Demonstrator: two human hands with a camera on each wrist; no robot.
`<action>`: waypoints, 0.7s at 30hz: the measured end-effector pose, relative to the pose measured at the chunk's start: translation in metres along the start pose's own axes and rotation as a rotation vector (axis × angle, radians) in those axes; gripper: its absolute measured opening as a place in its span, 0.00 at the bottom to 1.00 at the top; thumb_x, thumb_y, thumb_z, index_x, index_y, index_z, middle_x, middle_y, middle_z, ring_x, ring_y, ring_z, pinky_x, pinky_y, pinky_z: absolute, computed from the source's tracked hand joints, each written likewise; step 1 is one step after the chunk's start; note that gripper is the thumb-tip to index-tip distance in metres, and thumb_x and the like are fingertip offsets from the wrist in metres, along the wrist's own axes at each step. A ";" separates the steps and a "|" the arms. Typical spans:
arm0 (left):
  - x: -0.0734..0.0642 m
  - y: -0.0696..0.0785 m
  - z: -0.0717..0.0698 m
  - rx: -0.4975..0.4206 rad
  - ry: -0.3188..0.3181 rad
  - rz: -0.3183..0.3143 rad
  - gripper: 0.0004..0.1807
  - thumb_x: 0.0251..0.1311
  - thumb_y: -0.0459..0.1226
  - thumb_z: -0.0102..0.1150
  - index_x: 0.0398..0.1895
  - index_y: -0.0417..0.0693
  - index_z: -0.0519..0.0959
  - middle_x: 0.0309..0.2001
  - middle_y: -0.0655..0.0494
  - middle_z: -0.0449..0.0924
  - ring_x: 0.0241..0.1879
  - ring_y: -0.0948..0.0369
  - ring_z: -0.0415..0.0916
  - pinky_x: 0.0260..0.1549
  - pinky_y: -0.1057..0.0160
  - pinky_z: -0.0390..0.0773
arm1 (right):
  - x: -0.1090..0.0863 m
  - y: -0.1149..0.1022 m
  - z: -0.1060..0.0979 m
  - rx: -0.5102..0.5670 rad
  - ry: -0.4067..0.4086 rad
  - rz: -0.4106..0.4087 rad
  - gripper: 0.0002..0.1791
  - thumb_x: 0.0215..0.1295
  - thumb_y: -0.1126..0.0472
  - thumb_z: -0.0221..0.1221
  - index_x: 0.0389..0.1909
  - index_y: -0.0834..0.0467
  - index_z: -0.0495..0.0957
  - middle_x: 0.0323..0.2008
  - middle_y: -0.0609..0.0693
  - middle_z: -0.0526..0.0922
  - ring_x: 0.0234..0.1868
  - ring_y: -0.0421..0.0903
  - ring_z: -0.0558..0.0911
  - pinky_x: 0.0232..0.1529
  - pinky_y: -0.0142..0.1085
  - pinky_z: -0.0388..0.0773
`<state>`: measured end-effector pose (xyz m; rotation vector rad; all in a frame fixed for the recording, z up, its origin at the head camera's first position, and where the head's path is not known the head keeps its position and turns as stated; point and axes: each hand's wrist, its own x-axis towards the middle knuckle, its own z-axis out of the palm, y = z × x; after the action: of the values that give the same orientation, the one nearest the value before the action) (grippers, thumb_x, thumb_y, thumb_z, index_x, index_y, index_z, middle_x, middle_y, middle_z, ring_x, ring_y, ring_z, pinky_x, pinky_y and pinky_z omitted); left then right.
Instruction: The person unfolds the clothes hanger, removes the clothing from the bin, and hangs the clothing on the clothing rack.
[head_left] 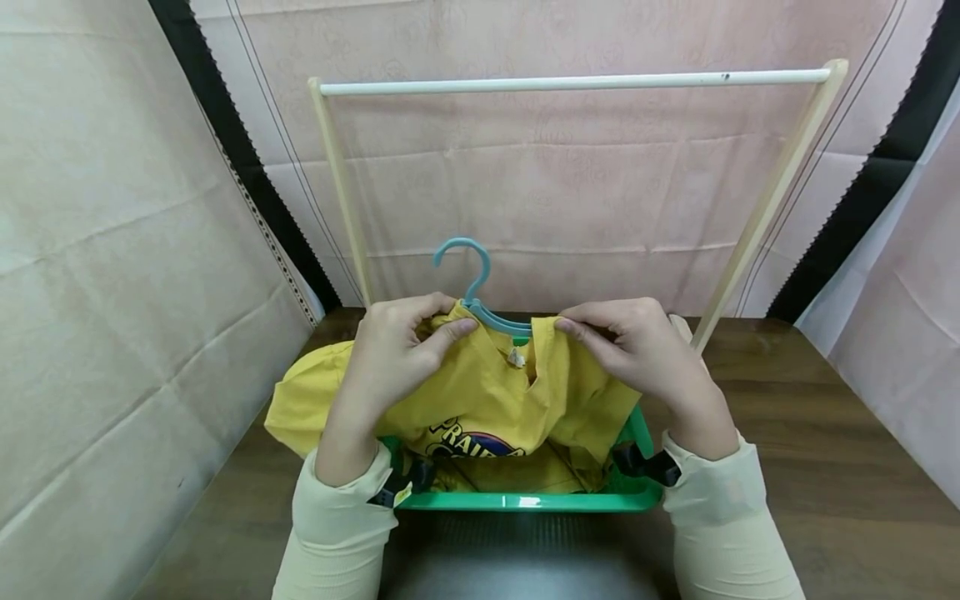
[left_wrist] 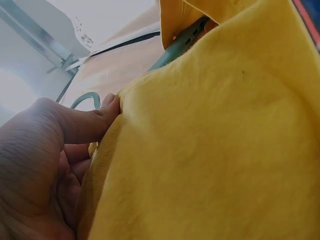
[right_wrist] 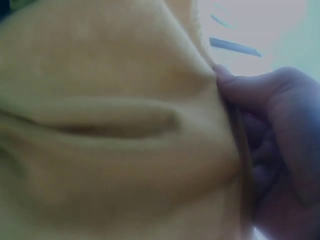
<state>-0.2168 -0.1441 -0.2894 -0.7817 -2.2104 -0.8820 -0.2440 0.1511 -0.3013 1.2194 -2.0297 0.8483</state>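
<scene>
A yellow shirt (head_left: 480, 392) with a dark printed emblem is held up by both hands over a green basket (head_left: 525, 502). At the shoulder left of the neck opening, my left hand (head_left: 393, 350) pinches the cloth between thumb and fingers. My right hand (head_left: 637, 346) pinches the shoulder on the other side. A light blue hanger (head_left: 495, 321) sits at the neckline, its hook standing up above the collar and curving left. Cloth hides the hanger's ends. In the left wrist view, part of the hanger (left_wrist: 172, 55) shows at the neck opening. The right wrist view is blurred.
Behind the shirt stands a rack with a white top bar (head_left: 570, 83) and cream side posts (head_left: 772, 200). The basket rests on a brown wooden table (head_left: 795, 450). Pale cloth walls (head_left: 135, 250) enclose the left, back and right.
</scene>
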 end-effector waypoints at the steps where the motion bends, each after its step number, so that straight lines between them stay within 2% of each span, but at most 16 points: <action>1: 0.000 0.000 -0.001 -0.002 0.004 0.001 0.05 0.63 0.45 0.69 0.33 0.56 0.87 0.25 0.69 0.80 0.18 0.68 0.66 0.17 0.65 0.67 | 0.000 0.000 -0.001 -0.001 -0.004 0.002 0.08 0.63 0.70 0.67 0.38 0.55 0.88 0.32 0.43 0.88 0.21 0.33 0.72 0.23 0.24 0.68; 5: 0.000 -0.002 -0.003 -0.008 0.025 -0.009 0.04 0.63 0.44 0.70 0.33 0.56 0.87 0.24 0.69 0.79 0.18 0.68 0.67 0.17 0.65 0.66 | -0.002 -0.001 -0.008 -0.037 -0.047 0.048 0.08 0.67 0.63 0.66 0.43 0.49 0.88 0.38 0.38 0.87 0.25 0.31 0.74 0.25 0.24 0.70; 8: 0.000 -0.004 -0.004 -0.012 0.023 -0.026 0.04 0.63 0.45 0.69 0.33 0.57 0.87 0.24 0.69 0.80 0.17 0.68 0.67 0.16 0.65 0.66 | -0.005 0.000 -0.017 -0.046 -0.097 0.098 0.11 0.67 0.61 0.66 0.48 0.46 0.86 0.42 0.34 0.86 0.29 0.30 0.76 0.28 0.24 0.73; 10: -0.001 -0.004 -0.004 -0.013 0.017 -0.034 0.04 0.63 0.45 0.69 0.34 0.57 0.87 0.25 0.69 0.80 0.18 0.68 0.68 0.16 0.65 0.67 | -0.007 0.001 -0.023 -0.026 -0.132 0.126 0.13 0.67 0.62 0.66 0.50 0.46 0.85 0.43 0.34 0.86 0.32 0.32 0.78 0.30 0.26 0.74; 14: -0.001 -0.004 -0.005 -0.014 0.013 -0.039 0.04 0.63 0.45 0.70 0.34 0.58 0.88 0.25 0.69 0.80 0.18 0.68 0.68 0.16 0.65 0.67 | -0.015 0.006 -0.033 -0.018 -0.179 0.181 0.12 0.68 0.62 0.66 0.50 0.46 0.85 0.41 0.36 0.86 0.31 0.34 0.78 0.30 0.27 0.74; 17: -0.001 -0.003 -0.004 -0.015 0.007 -0.038 0.04 0.63 0.45 0.70 0.34 0.58 0.87 0.24 0.70 0.80 0.19 0.69 0.68 0.17 0.66 0.67 | -0.018 0.010 -0.034 0.003 -0.197 0.183 0.10 0.68 0.62 0.66 0.46 0.46 0.86 0.38 0.37 0.86 0.28 0.34 0.77 0.28 0.27 0.74; 21: -0.001 -0.002 -0.003 -0.014 0.005 -0.029 0.04 0.63 0.45 0.69 0.34 0.58 0.88 0.24 0.70 0.79 0.19 0.69 0.69 0.17 0.66 0.67 | -0.015 0.010 -0.027 0.028 -0.184 0.129 0.08 0.67 0.65 0.66 0.41 0.50 0.88 0.34 0.39 0.87 0.25 0.34 0.76 0.26 0.25 0.72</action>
<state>-0.2171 -0.1477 -0.2892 -0.7555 -2.2188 -0.9129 -0.2430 0.1837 -0.2982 1.2323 -2.2710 0.8545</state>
